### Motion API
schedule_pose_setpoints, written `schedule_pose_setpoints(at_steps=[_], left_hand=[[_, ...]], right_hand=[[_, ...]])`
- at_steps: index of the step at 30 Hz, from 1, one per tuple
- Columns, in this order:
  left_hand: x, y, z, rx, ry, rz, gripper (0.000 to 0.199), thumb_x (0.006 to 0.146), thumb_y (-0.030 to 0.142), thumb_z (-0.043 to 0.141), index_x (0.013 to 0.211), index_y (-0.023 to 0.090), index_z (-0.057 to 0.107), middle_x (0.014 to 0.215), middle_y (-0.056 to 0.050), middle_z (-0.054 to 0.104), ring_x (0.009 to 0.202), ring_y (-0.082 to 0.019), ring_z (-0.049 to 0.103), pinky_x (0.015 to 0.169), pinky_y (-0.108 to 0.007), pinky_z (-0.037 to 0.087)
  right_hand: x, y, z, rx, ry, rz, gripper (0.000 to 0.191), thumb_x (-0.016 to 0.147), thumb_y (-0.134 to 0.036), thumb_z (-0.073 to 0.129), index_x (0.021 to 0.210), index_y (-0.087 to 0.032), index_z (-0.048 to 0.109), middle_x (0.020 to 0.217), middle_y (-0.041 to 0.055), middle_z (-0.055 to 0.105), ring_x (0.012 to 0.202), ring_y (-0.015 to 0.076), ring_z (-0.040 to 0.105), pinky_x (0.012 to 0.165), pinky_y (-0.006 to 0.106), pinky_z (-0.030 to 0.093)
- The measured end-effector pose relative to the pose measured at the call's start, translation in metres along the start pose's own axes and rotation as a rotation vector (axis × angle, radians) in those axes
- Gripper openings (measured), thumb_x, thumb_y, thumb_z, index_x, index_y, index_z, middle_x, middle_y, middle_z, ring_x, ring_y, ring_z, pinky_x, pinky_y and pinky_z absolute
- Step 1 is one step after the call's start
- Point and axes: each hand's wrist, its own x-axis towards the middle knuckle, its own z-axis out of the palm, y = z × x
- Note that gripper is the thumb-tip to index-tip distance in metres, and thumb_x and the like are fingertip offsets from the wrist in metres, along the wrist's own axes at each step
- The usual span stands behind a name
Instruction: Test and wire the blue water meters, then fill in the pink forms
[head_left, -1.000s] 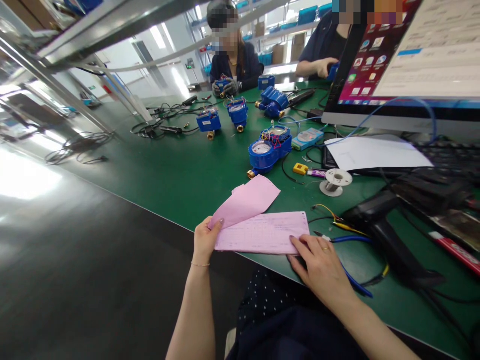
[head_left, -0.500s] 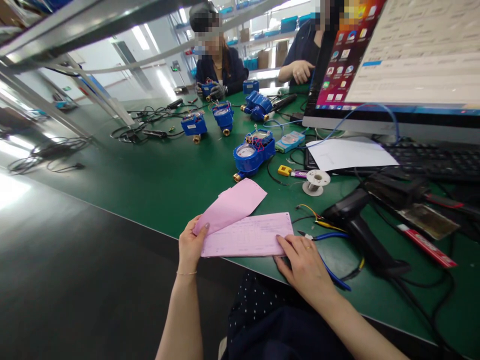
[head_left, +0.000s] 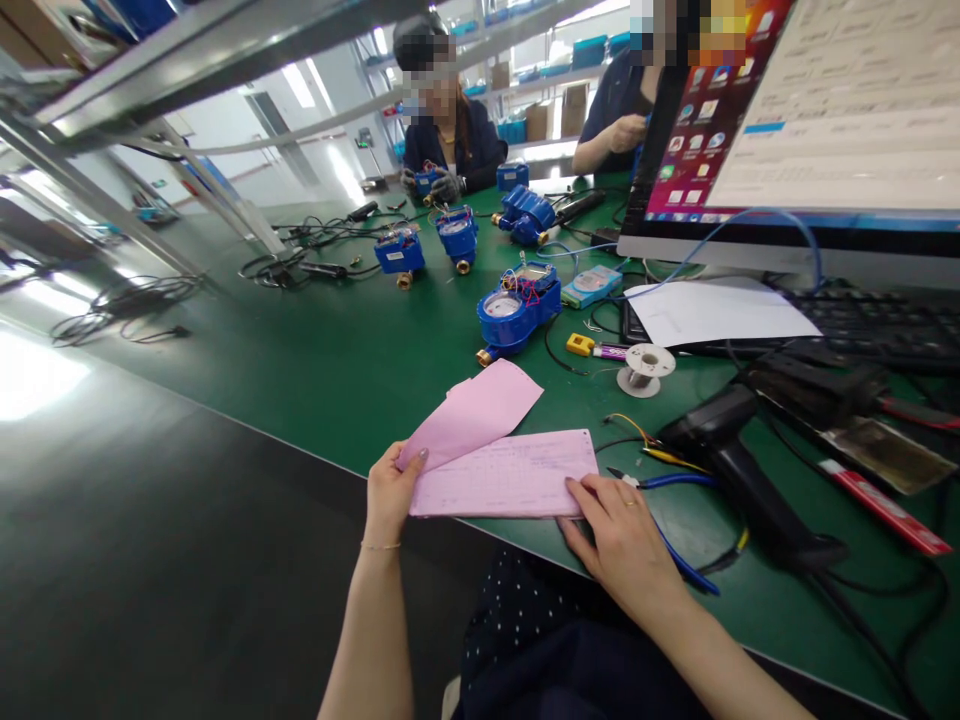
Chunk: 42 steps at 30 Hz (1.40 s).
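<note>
Pink printed form sheets (head_left: 517,470) lie at the near edge of the green table, with one pink sheet (head_left: 480,415) folded back over their left part. My left hand (head_left: 394,485) pinches the sheets at their left end, thumb on top. At the lower right corner my right hand (head_left: 619,530) grips the forms, fingertips above and thumb under the edge. Blue-handled pliers (head_left: 679,481) lie just right of that hand, partly hidden by it. Beyond the sheets stands a blue water meter (head_left: 517,310) with a brass fitting and loose wires.
Several more blue meters (head_left: 457,238) stand farther back, near two co-workers. To the right are a solder spool (head_left: 646,370), a black barcode scanner (head_left: 742,480), a red-and-white box (head_left: 885,505), a keyboard (head_left: 892,325) under white paper (head_left: 720,308), and a monitor (head_left: 810,120).
The camera view has swung slightly left, so the scene sits farther right. Both my hands keep their hold on the pink forms. The co-worker at the right has raised a hand.
</note>
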Motion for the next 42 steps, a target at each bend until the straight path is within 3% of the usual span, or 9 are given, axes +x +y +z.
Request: schedule_pose_setpoints(at_steps=[8,42], left_hand=[[0.0016,-0.0029,-0.0012,0.017,-0.013,-0.015,0.030,0.071,0.046,0.058,0.074,0.016,0.057,0.062,0.003,0.054,0.058,-0.011,0.046,0.052,-0.019,0.033],[0.0011,-0.0044,-0.0011,0.015,-0.006,0.014,0.028,0.073,0.043,0.056,0.077,0.016,0.058,0.065,0.003,0.055,0.060,-0.011,0.047,0.055,-0.019,0.035]], right_hand=[[0.0008,-0.0003,-0.0011,-0.015,-0.001,-0.010,0.033,0.090,-0.031,0.044,0.107,-0.007,0.056,0.101,0.0120,0.050,0.093,0.0225,0.045,0.089,0.041,0.037],[0.0005,0.0015,-0.0002,-0.025,-0.007,-0.025,0.034,0.090,-0.032,0.043,0.107,-0.006,0.057,0.101,0.0121,0.050,0.092,0.0231,0.044,0.089,0.042,0.036]])
